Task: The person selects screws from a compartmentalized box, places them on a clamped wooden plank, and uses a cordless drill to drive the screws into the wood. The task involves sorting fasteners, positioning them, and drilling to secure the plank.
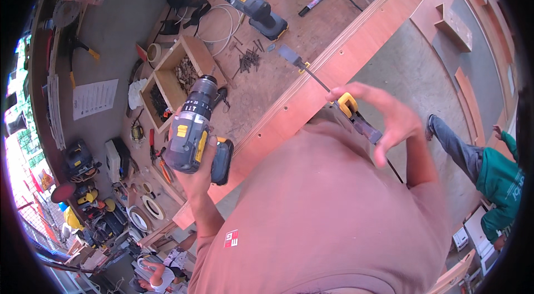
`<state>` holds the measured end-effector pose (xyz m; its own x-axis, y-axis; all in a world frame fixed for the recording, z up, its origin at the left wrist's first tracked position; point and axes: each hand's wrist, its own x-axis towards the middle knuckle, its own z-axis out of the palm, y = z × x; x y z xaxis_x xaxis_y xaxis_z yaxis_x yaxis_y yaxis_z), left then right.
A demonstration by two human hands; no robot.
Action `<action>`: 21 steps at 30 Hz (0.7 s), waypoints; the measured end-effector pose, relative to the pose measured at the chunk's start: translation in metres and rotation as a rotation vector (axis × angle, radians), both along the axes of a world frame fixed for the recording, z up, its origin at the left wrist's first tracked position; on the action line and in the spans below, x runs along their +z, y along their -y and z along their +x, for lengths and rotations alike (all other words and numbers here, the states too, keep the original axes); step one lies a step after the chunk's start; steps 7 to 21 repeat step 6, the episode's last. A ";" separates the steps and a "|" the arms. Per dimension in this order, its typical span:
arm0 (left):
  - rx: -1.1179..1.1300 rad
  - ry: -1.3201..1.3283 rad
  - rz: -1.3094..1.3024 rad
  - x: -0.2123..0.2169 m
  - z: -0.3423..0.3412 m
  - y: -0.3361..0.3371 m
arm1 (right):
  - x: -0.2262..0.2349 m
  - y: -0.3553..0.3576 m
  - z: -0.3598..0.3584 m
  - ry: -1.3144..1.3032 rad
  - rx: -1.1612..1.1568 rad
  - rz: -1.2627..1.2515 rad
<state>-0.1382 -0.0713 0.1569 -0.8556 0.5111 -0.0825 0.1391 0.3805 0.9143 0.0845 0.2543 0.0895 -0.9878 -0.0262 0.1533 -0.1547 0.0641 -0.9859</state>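
Note:
My left hand [196, 174] is wrapped round the grip of a black and grey cordless drill [190, 127] with yellow parts, its chuck pointing up and away. Below the drill's grip sits its battery. My right hand [389, 119] is open, thumb and fingers curved apart beside a black and yellow bar clamp [361, 124]. Its fingertip is close to the clamp's bar; whether they touch I cannot tell. The clamp lies across the edge of a long plywood strip [311, 94], with its far jaw [289, 55] over the workbench.
On the workbench [311, 24] lie a second cordless drill [250, 7], a marker [314, 3], loose screws [248, 59] and a divided wooden box [178, 74]. Pliers [161, 166] and tape rolls [153, 206] are at left. A person in green [498, 177] is at right, another person [161, 274] lower left.

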 end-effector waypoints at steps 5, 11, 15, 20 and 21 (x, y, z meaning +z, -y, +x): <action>0.073 -0.185 0.132 -0.032 0.009 0.018 | -0.027 0.040 0.017 0.148 -0.314 0.247; 0.071 -0.175 0.157 -0.034 0.008 0.016 | -0.027 0.043 0.022 0.146 -0.303 0.209; 0.071 -0.175 0.157 -0.034 0.008 0.016 | -0.027 0.043 0.022 0.146 -0.303 0.209; 0.071 -0.175 0.157 -0.034 0.008 0.016 | -0.027 0.043 0.022 0.146 -0.303 0.209; 0.071 -0.175 0.157 -0.034 0.008 0.016 | -0.027 0.043 0.022 0.146 -0.303 0.209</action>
